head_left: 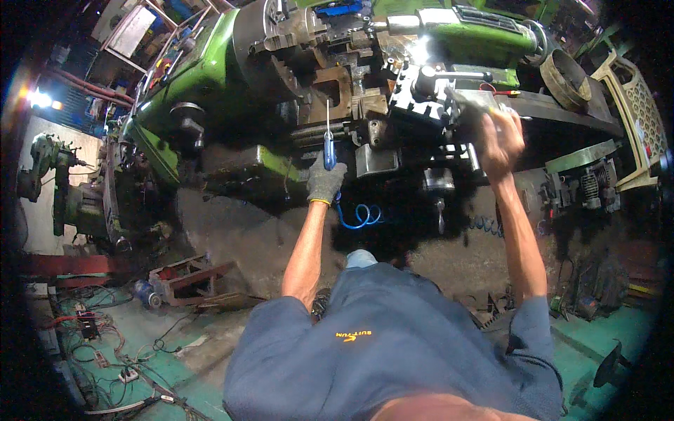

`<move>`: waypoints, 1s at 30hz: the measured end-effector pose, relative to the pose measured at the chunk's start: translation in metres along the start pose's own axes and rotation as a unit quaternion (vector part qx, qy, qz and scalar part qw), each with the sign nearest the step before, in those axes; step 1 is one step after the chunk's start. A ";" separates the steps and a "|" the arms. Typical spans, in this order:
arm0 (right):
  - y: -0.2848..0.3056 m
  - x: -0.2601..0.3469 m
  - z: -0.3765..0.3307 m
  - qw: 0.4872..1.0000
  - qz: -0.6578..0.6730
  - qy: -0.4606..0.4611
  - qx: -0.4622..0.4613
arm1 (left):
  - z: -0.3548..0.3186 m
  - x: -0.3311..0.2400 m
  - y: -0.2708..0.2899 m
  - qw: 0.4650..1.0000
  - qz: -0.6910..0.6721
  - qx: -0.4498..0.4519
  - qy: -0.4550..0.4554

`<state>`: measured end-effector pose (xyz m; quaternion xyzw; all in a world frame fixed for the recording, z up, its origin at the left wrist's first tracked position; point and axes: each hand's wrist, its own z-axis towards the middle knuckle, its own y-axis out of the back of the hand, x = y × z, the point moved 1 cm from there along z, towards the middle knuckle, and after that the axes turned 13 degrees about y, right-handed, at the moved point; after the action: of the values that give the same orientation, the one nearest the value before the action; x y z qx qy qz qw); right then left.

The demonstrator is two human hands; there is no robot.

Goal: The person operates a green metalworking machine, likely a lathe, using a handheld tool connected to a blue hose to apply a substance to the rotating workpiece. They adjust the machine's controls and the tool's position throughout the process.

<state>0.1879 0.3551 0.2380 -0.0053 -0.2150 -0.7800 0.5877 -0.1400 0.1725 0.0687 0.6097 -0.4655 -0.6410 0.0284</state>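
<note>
Green lathe [210,63], gloved left grip [325,181] around air gun [328,144].

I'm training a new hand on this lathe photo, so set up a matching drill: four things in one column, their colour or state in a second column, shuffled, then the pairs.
Things:
1. Left hand
2. Right hand
3. Thin coiled air hose below the carriage
4. Big metal lathe body

Descriptions:
A. Green painted
B. Bare, raised at a grey metal piece by the tool post
C. Blue, looped in spirals
D. In a grey knit glove, gripping a blue-handled air blow gun with a thin nozzle pointing up

Pairs: 1-D, 2-B, 3-C, 4-A
</note>
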 end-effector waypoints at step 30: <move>0.121 0.209 -0.360 0.754 -0.237 -0.605 0.091 | 0.306 -0.203 -0.170 0.969 0.218 0.088 -0.077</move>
<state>0.3228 0.0148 0.0055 -0.3716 -0.5900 -0.7052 0.1286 -0.2450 0.5631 0.0605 0.4427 -0.6426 -0.6205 0.0778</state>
